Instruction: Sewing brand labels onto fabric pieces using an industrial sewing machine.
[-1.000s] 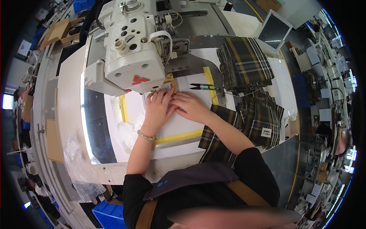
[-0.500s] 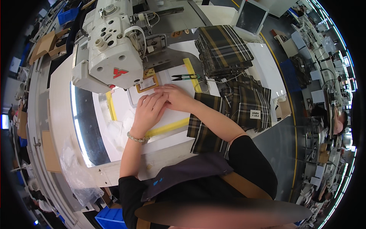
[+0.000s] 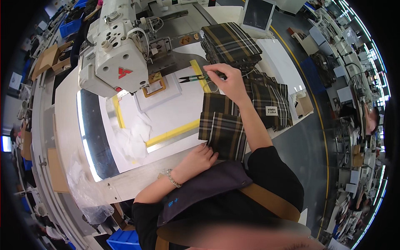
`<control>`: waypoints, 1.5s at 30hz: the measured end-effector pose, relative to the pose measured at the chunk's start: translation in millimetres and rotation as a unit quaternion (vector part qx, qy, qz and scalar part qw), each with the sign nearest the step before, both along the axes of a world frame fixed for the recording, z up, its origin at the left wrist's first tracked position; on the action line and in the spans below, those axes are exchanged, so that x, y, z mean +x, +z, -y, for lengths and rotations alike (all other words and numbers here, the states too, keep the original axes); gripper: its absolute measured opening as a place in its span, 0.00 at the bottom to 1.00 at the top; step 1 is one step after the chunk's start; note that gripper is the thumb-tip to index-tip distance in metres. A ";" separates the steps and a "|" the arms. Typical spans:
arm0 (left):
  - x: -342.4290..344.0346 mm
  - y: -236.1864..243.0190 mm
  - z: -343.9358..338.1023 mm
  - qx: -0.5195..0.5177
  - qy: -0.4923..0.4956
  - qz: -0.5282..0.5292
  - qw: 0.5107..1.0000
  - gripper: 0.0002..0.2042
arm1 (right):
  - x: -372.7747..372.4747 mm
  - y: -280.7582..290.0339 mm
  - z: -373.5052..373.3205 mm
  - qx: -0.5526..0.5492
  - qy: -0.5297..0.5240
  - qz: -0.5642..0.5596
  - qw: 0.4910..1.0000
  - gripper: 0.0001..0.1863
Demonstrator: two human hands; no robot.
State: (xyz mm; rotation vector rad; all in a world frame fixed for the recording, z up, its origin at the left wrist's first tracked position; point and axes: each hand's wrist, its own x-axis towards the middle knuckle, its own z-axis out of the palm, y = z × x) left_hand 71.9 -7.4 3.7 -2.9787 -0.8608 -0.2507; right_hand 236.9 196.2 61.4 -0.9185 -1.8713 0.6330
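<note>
My right hand [image 3: 231, 83] is at the thread snips [image 3: 192, 78], thumb and forefinger curled about the dark green handles and partly hiding them. The dark blades point left over the white sewing template [image 3: 166, 134], which has yellow tape along its edges. Low in the middle, my left hand [image 3: 197, 159] has its fingers bent on the near left edge of a plaid fabric piece [image 3: 227, 135]. Left of the snips, a brass-coloured frame [image 3: 155, 88] sits beneath the head of the white sewing machine [image 3: 118, 62].
A thick stack of plaid pieces [image 3: 231, 43] stands at the back right. More plaid fabric with a pale label [image 3: 271, 111] lies at the right table edge. Crumpled white material [image 3: 132, 139] rests on the left of the template. A monitor [image 3: 258, 14] stands behind; clear plastic [image 3: 85, 187] hangs at left.
My hands have separated from beside the brass-coloured frame. The right moved right to the snips; the left came down to the plaid piece near me. The view shifted slightly.
</note>
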 end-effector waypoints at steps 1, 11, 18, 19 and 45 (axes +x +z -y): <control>5.6 -1.3 0.1 0.000 -0.002 0.000 1.000 0.16 | 10.5 1.4 5.9 -0.010 -0.029 -0.025 0.999 0.08; 38.8 -23.6 -3.4 -0.003 -0.002 0.041 0.999 0.13 | 90.1 -61.5 83.2 0.054 -0.271 -0.021 0.961 0.08; 33.4 -19.0 -18.7 -0.055 0.025 0.092 0.994 0.06 | 123.5 -62.5 109.3 0.128 -0.218 0.116 0.960 0.18; 30.8 -14.7 -21.2 -0.057 0.026 0.091 0.994 0.06 | 126.8 -62.3 113.8 0.126 -0.218 0.116 0.961 0.18; -44.9 61.9 -60.0 -0.083 0.231 0.438 0.865 0.06 | 51.7 -7.4 58.6 -0.361 0.351 -0.001 0.864 0.13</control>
